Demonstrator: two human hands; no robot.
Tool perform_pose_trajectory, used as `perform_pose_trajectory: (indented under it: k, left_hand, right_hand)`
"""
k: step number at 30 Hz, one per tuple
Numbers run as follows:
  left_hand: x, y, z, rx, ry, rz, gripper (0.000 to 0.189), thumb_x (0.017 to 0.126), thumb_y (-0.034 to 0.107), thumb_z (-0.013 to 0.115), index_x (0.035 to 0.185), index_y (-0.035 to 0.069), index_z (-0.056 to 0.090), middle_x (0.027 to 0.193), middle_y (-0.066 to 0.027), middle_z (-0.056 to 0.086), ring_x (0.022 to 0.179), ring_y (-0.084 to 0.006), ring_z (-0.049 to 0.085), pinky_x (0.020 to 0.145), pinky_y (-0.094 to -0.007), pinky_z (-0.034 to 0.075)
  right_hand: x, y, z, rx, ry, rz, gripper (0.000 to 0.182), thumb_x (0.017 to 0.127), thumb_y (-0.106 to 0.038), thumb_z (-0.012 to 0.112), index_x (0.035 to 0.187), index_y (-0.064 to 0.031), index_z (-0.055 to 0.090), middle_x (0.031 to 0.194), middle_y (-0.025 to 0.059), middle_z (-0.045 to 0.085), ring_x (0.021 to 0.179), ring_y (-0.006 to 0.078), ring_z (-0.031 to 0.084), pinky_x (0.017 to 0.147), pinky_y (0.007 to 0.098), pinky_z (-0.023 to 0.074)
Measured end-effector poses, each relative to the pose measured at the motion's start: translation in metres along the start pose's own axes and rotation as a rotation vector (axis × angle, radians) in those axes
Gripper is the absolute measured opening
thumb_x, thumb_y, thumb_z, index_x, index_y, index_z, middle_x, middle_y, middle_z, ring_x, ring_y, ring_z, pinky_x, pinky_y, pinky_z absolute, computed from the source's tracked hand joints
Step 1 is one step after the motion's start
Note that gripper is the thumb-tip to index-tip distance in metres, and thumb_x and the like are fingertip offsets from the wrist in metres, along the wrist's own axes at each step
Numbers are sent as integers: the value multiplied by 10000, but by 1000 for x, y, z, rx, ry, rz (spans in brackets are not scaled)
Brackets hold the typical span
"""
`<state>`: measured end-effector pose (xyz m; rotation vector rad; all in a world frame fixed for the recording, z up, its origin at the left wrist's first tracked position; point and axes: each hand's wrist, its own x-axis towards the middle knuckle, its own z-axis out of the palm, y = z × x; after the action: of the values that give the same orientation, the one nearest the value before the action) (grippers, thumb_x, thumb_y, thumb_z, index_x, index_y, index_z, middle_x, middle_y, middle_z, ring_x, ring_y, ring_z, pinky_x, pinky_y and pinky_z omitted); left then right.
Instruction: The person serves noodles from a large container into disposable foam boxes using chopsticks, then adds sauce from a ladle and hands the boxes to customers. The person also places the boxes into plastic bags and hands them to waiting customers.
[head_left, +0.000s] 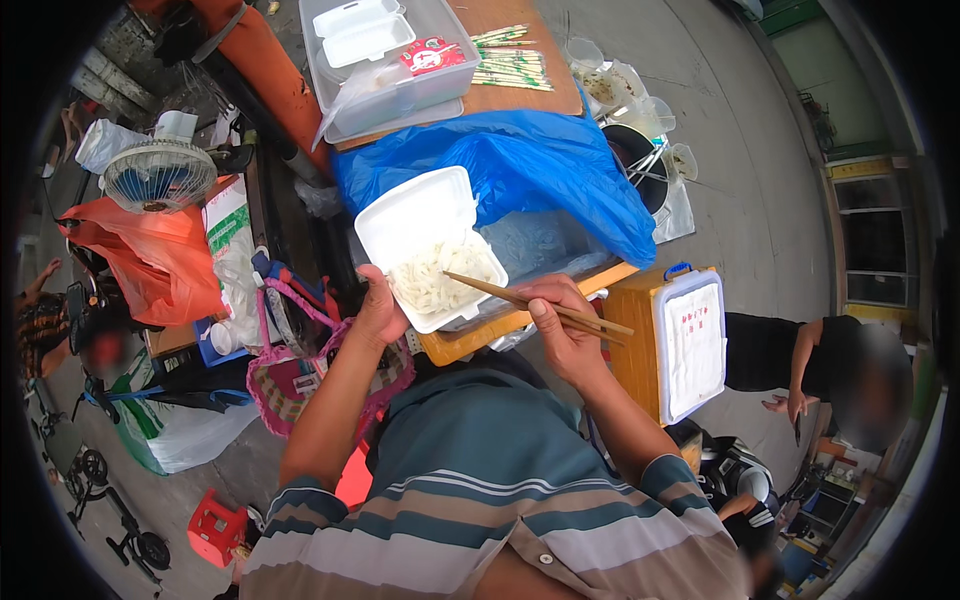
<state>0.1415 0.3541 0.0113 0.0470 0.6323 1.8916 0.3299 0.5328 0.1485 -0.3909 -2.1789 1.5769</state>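
My left hand (384, 309) grips the near left edge of a white foam clamshell box (417, 210), thumb along its side. The lid is folded back, and pale flat noodles (441, 274) fill the base. In my right hand (566, 322) is a pair of wooden chopsticks (517, 298), their tips over the noodles. Whether the tips touch them I cannot tell. Beneath and beyond the box is a wooden-edged bin (457, 341) lined with clear plastic, partly covered by a blue plastic sheet (547, 157).
A clear plastic tub (420, 94) with another foam box stands at the back, beside wrapped chopsticks (510, 64). At right are a dark pot (637, 161) and a yellow box with a white sign (694, 345). A fan (160, 174) and pink basket (281, 394) are left. People stand on both sides.
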Motion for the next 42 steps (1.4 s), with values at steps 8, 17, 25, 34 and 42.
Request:
perform_pose_trajectory:
  k: [8,17,25,34,42]
  left_hand:
    - [9,12,12,-116,-64,47,1279,685,975,378,1572,53,333,1577,-167,434,1443,-342,436,1186,-526,359]
    - [8,4,-21,-281,-58,-17,846,902,747,499,1459,112,537,1516,-148,518,1399,-364,485,1150,-537,406]
    - [-8,12,-22,-358,-63,-36,1009,849,807,507,1519,55,448,1552,-172,472,1436,-358,448,1178,-525,376]
    - [-27,18,-28,-340,-62,-39,1070,861,808,507,1522,-28,411,1544,-201,475,1424,-358,468,1176,-511,374]
    - [-50,30,-27,-369,-38,-2,1147,821,860,482,1539,-28,378,1568,-199,443,1439,-363,447,1185,-516,363]
  right_hand:
    - [11,-68,-3,-339,-323,-238,116,949,-84,697,1040,-11,697,1031,169,680,986,285,702,813,365,572]
    - [17,-36,-28,-274,275,-50,153,1028,-115,612,1040,24,676,981,159,682,871,205,672,761,306,542]
    - [29,-24,6,-207,79,-99,139,1027,-107,612,1079,-1,685,1057,142,677,998,233,659,848,339,525]
    - [30,-11,-15,196,343,269,265,1068,-242,572,1108,9,645,1034,132,690,979,212,714,860,319,604]
    - [30,10,32,524,347,339,230,1062,-226,583,1090,-5,640,1155,120,635,1079,220,667,882,325,602]
